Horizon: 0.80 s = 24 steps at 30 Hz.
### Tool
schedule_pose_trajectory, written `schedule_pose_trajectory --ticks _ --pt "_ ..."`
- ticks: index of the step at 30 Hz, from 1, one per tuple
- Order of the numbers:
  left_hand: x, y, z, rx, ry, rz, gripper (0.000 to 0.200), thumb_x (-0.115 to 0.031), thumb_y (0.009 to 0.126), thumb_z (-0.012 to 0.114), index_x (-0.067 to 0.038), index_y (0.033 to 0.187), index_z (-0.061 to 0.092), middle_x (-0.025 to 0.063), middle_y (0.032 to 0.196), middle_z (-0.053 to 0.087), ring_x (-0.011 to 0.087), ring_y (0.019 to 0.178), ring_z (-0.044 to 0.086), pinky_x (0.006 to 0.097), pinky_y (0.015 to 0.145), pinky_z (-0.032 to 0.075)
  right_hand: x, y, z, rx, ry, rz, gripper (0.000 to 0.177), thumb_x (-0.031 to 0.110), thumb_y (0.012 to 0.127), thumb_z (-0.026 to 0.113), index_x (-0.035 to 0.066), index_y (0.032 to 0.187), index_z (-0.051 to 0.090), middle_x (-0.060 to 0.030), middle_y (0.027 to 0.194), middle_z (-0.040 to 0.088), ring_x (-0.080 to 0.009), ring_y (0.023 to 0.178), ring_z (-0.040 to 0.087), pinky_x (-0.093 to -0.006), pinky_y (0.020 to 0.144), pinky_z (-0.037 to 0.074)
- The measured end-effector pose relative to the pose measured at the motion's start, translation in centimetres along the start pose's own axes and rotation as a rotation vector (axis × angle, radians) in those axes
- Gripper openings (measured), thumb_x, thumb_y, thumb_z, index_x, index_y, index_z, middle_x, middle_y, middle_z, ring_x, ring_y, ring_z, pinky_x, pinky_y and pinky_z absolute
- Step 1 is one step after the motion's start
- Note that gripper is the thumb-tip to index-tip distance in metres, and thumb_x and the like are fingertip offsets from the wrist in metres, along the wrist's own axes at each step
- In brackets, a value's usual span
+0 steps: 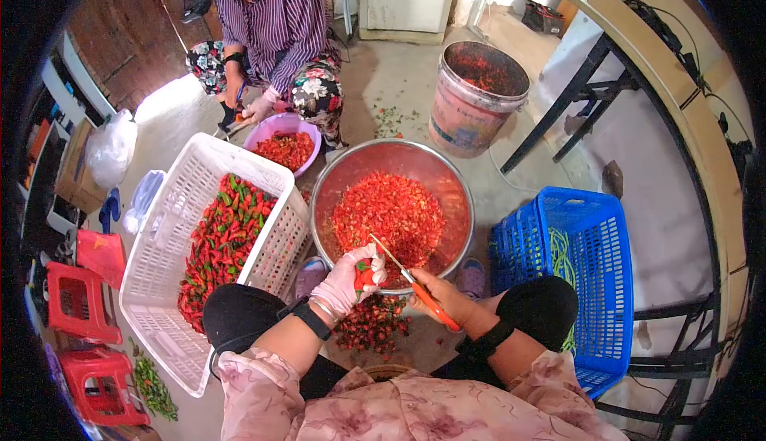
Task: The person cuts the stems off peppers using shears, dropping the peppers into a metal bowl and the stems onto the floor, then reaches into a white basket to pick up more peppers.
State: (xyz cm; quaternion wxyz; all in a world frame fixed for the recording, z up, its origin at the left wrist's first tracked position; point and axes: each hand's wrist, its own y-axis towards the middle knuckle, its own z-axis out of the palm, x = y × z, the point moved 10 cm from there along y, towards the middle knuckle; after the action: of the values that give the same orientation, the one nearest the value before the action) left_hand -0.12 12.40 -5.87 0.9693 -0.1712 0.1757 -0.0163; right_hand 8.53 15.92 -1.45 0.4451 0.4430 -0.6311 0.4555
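Gloved in thin white, my left hand is closed around red peppers with green stems, over the near rim of a steel bowl. Bare, my right hand grips orange-handled scissors, whose blades point up and left beside the left hand. Chopped red pepper fills the bowl's bottom. On the floor under my hands lies a pile of dark red and green pieces. To the left, a white crate holds whole red and green peppers.
A co-worker sits at the upper left, with scissors and a purple basin of cut peppers. A stained bucket stands behind the bowl. At right is a blue crate; at left are red stools.
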Motion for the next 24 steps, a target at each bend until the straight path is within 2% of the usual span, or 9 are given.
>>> schedule_pose_trajectory --ticks 2,4,8,11,17,19,20,22,24 --pt "0.6 -0.2 -0.4 -0.082 -0.066 -0.073 0.028 -0.029 0.085 0.049 -0.006 0.069 0.047 0.0059 0.058 0.048 0.0181 0.051 0.050 0.0242 0.035 0.037 -0.1 0.1 0.1 -0.003 0.026 0.007 0.034 0.023 0.082 0.059 0.003 0.104 0.042 -0.0033 0.075 0.050 -0.0101 0.065 0.051 -0.0253 0.057 0.044" --pt "0.6 -0.1 -0.7 -0.079 -0.070 -0.083 0.026 -0.028 0.085 0.048 -0.006 0.071 0.048 0.0059 0.059 0.049 0.0181 0.052 0.050 0.0247 0.035 0.037 -0.2 0.0 -0.4 -0.104 -0.027 -0.062 0.036 0.025 0.081 0.062 0.003 0.103 0.043 -0.0024 0.073 0.051 -0.0100 0.062 0.052 -0.0257 0.054 0.045" --pt "0.5 0.8 -2.0 -0.117 -0.054 -0.061 0.023 -0.026 0.086 0.048 -0.007 0.074 0.049 0.0049 0.060 0.050 0.0181 0.053 0.051 0.0258 0.036 0.038 -1.0 0.1 -0.8 -0.143 -0.033 -0.034 0.039 0.026 0.081 0.062 0.002 0.106 0.044 -0.0030 0.072 0.052 -0.0109 0.060 0.052 -0.0260 0.053 0.045" --pt "-0.1 0.9 -3.0 -0.196 -0.015 -0.012 0.020 -0.026 0.086 0.048 -0.009 0.076 0.050 0.0038 0.063 0.052 0.0180 0.052 0.052 0.0264 0.037 0.039 -2.4 0.0 -1.3 -0.146 -0.053 0.014 0.043 0.026 0.081 0.061 0.000 0.111 0.043 -0.0044 0.072 0.053 -0.0141 0.062 0.052 -0.0270 0.056 0.045" --pt "-0.2 0.5 -4.4 -0.337 0.014 0.051 0.015 -0.025 0.085 0.050 -0.010 0.080 0.052 0.0034 0.069 0.054 0.0185 0.055 0.055 0.0281 0.038 0.039 -1.5 0.2 -1.8 -0.174 -0.209 -0.066 0.064 0.035 0.076 0.065 -0.004 0.119 0.038 -0.0152 0.086 0.055 -0.0256 0.077 0.055 -0.0347 0.070 0.045" --pt "-0.2 0.4 -3.9 -0.326 0.026 0.052 0.015 -0.025 0.085 0.051 -0.010 0.081 0.052 0.0033 0.070 0.055 0.0184 0.055 0.055 0.0282 0.039 0.039 0.4 0.0 -1.8 -0.168 -0.503 0.008 0.064 0.030 0.078 0.063 -0.005 0.122 0.033 -0.0175 0.096 0.050 -0.0272 0.087 0.050 -0.0347 0.080 0.040" --pt "-0.1 0.3 -3.7 -0.315 0.038 0.055 0.015 -0.025 0.085 0.051 -0.011 0.081 0.053 0.0033 0.070 0.055 0.0184 0.056 0.055 0.0283 0.039 0.039 0.1 0.0 -1.7 -0.169 -0.504 0.008 0.064 0.030 0.078 0.063 -0.005 0.122 0.033 -0.0175 0.096 0.050 -0.0272 0.087 0.050 -0.0347 0.080 0.040" --pt "0.2 0.2 -3.9 -0.301 0.045 0.047 0.015 -0.025 0.085 0.052 -0.011 0.081 0.053 0.0032 0.070 0.055 0.0184 0.055 0.055 0.0283 0.039 0.040 -0.5 0.0 -1.9 -0.214 -0.507 -0.028 0.068 0.036 0.076 0.063 -0.006 0.121 0.033 -0.0212 0.096 0.049 -0.0334 0.088 0.049 -0.0382 0.081 0.039" --pt "0.5 0.2 -3.8 -0.287 0.053 0.040 0.016 -0.026 0.085 0.052 -0.011 0.081 0.053 0.0032 0.070 0.055 0.0183 0.055 0.055 0.0283 0.039 0.040 0.2 0.1 -1.7 -0.208 -0.472 -0.029 0.067 0.036 0.076 0.063 -0.007 0.119 0.036 -0.0220 0.093 0.051 -0.0340 0.086 0.051 -0.0390 0.078 0.041"
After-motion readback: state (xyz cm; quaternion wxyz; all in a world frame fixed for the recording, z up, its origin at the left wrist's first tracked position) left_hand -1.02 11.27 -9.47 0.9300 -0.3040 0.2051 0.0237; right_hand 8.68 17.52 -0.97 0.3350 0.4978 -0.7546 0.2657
